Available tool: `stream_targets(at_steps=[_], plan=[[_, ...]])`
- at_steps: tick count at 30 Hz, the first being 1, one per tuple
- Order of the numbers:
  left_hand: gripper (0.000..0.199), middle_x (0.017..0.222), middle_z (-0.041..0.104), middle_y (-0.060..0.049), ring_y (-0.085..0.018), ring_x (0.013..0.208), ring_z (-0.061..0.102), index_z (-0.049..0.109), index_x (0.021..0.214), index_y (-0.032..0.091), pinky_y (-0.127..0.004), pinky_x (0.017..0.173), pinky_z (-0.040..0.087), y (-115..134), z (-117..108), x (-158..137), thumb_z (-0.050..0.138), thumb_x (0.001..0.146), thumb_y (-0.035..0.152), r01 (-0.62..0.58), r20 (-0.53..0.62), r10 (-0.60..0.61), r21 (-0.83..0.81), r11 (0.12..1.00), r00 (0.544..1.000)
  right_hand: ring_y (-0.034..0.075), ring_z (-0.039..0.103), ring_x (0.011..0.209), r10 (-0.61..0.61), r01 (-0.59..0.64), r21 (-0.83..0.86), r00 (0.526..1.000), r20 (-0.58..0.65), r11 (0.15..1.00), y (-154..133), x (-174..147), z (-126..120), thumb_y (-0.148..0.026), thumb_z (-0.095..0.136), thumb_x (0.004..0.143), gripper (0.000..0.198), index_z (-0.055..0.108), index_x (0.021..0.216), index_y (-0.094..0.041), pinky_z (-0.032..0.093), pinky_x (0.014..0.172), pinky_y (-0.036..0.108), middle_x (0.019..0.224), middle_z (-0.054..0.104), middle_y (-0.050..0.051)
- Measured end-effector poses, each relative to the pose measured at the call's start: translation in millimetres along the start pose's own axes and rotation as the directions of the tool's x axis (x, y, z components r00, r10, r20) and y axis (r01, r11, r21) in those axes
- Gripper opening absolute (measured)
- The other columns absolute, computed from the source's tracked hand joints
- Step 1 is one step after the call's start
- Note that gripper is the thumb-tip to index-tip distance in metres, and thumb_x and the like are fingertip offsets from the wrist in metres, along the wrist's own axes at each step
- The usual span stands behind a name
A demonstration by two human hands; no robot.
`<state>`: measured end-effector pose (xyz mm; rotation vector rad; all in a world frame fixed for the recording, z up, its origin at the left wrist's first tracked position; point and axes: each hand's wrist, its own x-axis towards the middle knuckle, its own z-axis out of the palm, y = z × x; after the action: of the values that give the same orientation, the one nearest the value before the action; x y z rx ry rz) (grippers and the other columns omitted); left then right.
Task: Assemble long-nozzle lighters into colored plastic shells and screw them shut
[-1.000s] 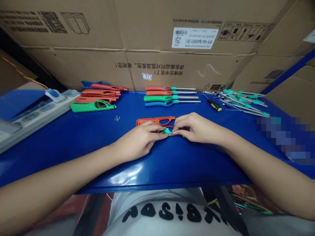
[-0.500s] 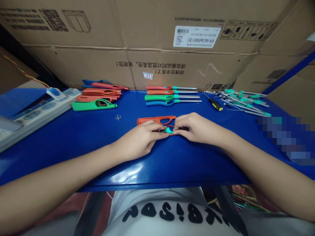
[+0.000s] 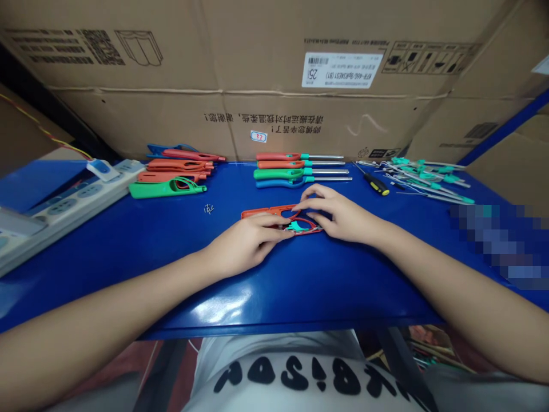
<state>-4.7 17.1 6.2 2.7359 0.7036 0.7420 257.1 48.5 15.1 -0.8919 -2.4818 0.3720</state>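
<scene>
On the blue table (image 3: 266,306), at twelve o'clock, the left hand (image 3: 242,240) holds an open orange casing (image 3: 258,211) containing a green piece (image 3: 295,226); the right hand (image 3: 338,216), fingers parted, touches the casing's three-o'clock end.

We have bench (image 3: 274,286) room this side of our left hand (image 3: 244,241). Past our right hand (image 3: 343,214), lighters (image 3: 305,172) and a screwdriver (image 3: 376,184) block us.
</scene>
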Motion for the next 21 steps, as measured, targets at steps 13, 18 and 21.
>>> stream_targets(at_steps=[13, 18, 21], plan=[[0.042, 0.136, 0.064, -0.015, -0.03, 0.127, 0.058, 0.06, 0.138, 0.016, -0.05, 0.108, 0.049, -9.6, -28.2, 3.8, 0.061, 0.097, 0.024, 0.027, -0.155, 0.009, 0.226, 0.974, 0.988, 0.02, 0.067, 0.079, 0.383, -0.287, 0.381, 0.901, -0.205, 0.879, -4.4, 5.9, 0.2, -0.041, 0.064, 0.09, 0.021, 0.067, 0.089, -0.02, 0.053, 0.075, 0.036, 0.086, 0.071, 0.005], [0.038, 0.124, 0.07, -0.014, -0.026, 0.113, 0.066, 0.061, 0.134, 0.013, -0.04, 0.096, 0.056, -6.3, -33.5, 2.3, 0.059, 0.098, 0.022, 0.039, -0.103, -0.013, 0.252, 0.967, 0.995, 0.02, 0.07, 0.081, 0.439, -0.334, 0.604, 0.898, -0.028, 0.723, -16.6, 3.8, 4.1, -0.048, 0.065, 0.089, 0.033, 0.069, 0.103, -0.018, 0.056, 0.072, 0.034, 0.093, 0.075, 0.008], [0.035, 0.116, 0.073, -0.013, -0.025, 0.105, 0.069, 0.065, 0.127, 0.011, -0.036, 0.091, 0.056, 0.5, -36.6, 2.3, 0.061, 0.097, 0.027, 0.089, -0.072, -0.077, 0.192, 0.977, 0.994, 0.021, 0.068, 0.095, 0.224, -0.168, 0.371, 0.968, -0.113, 0.913, -19.1, 0.5, 1.4, -0.04, 0.068, 0.089, 0.036, 0.068, 0.119, -0.02, 0.055, 0.084, 0.036, 0.11, 0.072, 0.009]])
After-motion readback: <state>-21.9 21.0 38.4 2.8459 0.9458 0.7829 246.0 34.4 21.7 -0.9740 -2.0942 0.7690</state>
